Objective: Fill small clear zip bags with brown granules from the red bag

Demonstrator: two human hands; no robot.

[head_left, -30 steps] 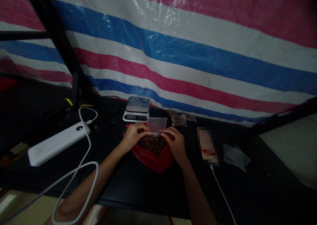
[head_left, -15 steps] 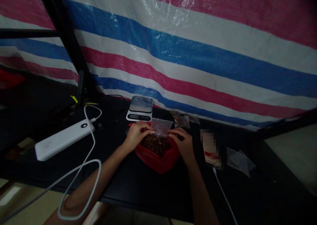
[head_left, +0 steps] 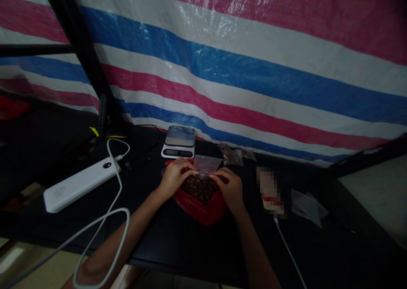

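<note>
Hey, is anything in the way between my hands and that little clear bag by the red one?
Nothing visible. The left hand and right hand both pinch the clear bag directly. The brown pieces in the red bag show below it, not between.
</note>
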